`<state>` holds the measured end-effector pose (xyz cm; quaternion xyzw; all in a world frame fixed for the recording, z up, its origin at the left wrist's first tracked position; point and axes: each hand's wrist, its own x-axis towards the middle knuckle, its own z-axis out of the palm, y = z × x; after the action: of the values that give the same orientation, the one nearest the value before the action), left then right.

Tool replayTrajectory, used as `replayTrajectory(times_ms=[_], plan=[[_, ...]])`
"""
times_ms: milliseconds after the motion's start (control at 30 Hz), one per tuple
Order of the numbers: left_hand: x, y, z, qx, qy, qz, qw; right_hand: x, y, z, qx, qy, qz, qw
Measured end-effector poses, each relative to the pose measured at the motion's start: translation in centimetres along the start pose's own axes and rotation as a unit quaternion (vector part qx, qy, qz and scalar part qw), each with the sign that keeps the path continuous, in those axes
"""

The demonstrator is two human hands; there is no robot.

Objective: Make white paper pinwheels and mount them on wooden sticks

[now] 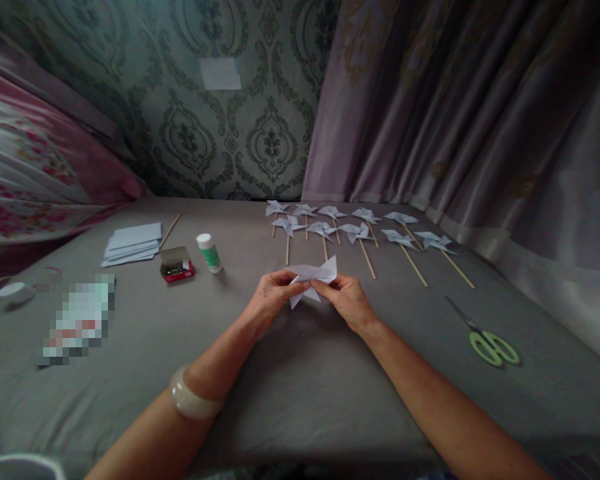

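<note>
Both my hands meet over the middle of a grey cloth surface (300,373). My left hand (273,297) and my right hand (345,300) pinch a white folded paper pinwheel (314,275) between their fingertips, held just above the cloth. The paper's pointed flaps stick out above and below the fingers. A pale bangle (193,400) sits on my left wrist.
Several finished paper pinwheels on wooden sticks (360,233) lie in rows at the back. A glue stick (210,253), a small red box (177,265), a stack of white paper (133,243) and a loose stick (170,230) lie left; green-handled scissors (490,343) lie right.
</note>
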<state>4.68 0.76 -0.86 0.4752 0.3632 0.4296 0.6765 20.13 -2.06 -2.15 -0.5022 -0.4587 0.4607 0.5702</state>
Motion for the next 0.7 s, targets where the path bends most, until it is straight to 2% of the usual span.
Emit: replayTrajectory(times_ms=[433,700], plan=[[0.02,0.15,-0.19,0.003,-0.004,-0.032,0.999,-0.12,-0.11,0.22,0.04,-0.004,0.034,0.999],[0.31,-0.14,-0.52,0.007,-0.014,-0.026,1.0,-0.3,-0.2,0.46,0.044,0.006,0.039,0.998]])
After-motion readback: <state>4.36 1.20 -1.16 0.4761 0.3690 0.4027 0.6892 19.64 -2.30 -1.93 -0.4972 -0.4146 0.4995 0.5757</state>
